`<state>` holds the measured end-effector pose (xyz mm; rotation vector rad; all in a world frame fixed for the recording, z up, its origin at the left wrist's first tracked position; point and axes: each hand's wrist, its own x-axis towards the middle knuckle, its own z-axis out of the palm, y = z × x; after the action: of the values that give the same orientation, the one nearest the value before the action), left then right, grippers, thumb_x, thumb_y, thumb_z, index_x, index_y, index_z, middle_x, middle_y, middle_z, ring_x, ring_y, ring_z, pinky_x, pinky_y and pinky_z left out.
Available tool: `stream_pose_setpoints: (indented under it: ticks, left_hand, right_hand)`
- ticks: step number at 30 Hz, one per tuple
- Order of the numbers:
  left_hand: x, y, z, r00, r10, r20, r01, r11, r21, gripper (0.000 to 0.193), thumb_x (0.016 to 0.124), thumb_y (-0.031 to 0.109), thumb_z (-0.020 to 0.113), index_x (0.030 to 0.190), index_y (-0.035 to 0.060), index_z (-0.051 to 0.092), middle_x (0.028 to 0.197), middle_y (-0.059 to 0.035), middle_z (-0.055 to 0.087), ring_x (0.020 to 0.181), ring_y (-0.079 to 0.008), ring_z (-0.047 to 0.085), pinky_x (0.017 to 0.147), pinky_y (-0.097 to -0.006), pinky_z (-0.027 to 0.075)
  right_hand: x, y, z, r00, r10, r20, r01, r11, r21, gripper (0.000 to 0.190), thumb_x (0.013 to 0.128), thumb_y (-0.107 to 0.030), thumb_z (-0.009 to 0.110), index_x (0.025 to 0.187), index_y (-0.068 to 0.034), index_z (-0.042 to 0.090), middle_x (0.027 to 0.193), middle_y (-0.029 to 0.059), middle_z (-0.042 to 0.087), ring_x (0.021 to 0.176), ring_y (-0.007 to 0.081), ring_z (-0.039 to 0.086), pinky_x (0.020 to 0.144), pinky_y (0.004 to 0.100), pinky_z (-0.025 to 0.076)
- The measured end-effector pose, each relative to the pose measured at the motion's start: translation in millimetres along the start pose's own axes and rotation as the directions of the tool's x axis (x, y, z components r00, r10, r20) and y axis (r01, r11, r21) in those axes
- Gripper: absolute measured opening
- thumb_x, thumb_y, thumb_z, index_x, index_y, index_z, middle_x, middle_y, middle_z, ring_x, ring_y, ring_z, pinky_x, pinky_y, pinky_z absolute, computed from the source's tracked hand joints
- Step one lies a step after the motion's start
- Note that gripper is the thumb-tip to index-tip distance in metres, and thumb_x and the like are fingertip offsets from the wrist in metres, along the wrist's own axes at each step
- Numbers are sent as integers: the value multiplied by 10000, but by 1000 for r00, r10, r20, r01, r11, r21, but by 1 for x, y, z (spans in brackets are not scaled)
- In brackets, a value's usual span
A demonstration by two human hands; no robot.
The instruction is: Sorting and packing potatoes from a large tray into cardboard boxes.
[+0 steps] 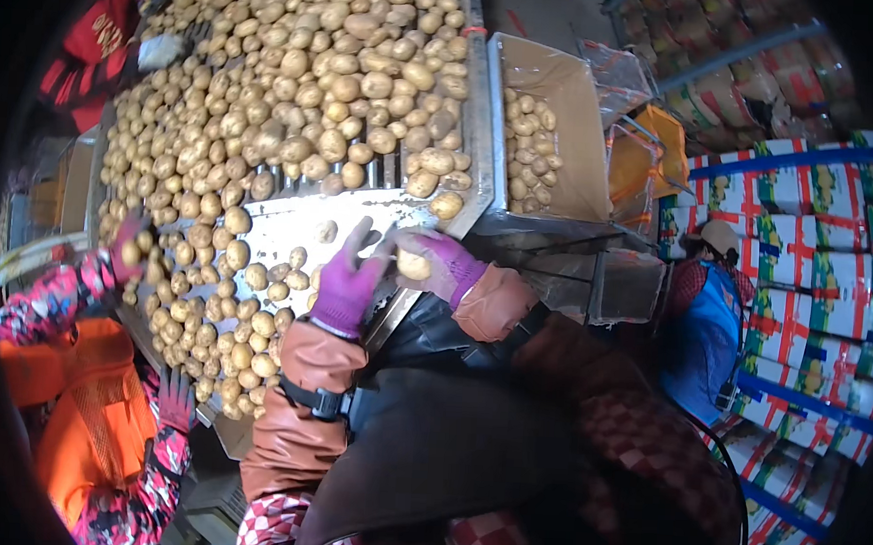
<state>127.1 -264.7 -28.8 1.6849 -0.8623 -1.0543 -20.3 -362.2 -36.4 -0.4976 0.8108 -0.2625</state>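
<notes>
My left hand (352, 275), in a purple and grey knit glove, is over the bare metal plate (293, 219) of the sorting table, fingers apart. Its fingertips come close to those of my right hand (440, 262), which wears a matching glove. A pale potato (413, 265) sits in my right hand, partly covered by the fingers. On the plate just beyond my left hand lies a single potato (326, 231). More potatoes (279, 276) lie left of that hand, and a large potato (446, 206) rests by the table's right edge.
Potatoes (298, 91) cover the roller bed. A film-lined cardboard box (581, 133) holding potatoes stands right of the table. At left, a co-worker in an orange vest (98, 404) reaches among potatoes; another in red (95, 53) is farther off. Someone in blue (704, 328) stands by stacked cartons (779, 287).
</notes>
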Motion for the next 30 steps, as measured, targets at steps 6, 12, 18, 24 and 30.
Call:
stream_pose_setpoints:
  ticks: [6,12,18,24,30]
  left_hand:
    - [-52,-27,-77,909,-22,-415,6,999,-40,416,888,184,561,1268,30,494,970,-80,613,793,-157,566,717,-278,469]
    - [-82,-120,-174,757,270,-595,222,750,623,537,853,292,595,1311,54,445,1265,-213,490,1164,-326,476,978,-424,369]
    - [-77,-126,-161,746,168,-644,285,794,537,522,733,336,662,1193,111,561,1147,-220,558,1076,-404,505,930,-473,391]
    - [-137,-118,-85,903,260,-342,144,566,812,510,629,355,690,1079,135,596,1299,-154,424,1176,-373,398,984,-482,301]
    - [-199,-102,-95,816,94,-570,358,691,627,438,629,261,694,1035,122,605,1098,-121,561,1049,-332,498,895,-454,381]
  right_hand:
    - [-52,-98,-169,762,-645,-57,595,732,-333,364,896,-379,469,1023,-47,549,887,63,576,810,151,582,735,273,495]
    - [-94,-170,-177,673,-296,-678,685,595,420,317,933,-304,447,1125,-55,491,1101,108,542,1035,220,531,927,383,423]
    - [-6,-55,-147,957,-161,242,-232,78,969,476,954,-329,400,1365,-101,327,1355,144,406,1180,297,458,974,405,395]
    - [-19,5,-6,995,-103,20,104,950,-296,498,955,-341,412,1358,-61,330,1262,181,477,1034,279,563,854,376,491]
    - [0,19,35,993,-10,120,71,851,-520,534,924,-295,503,1347,-12,338,1175,173,533,952,238,590,784,328,517]
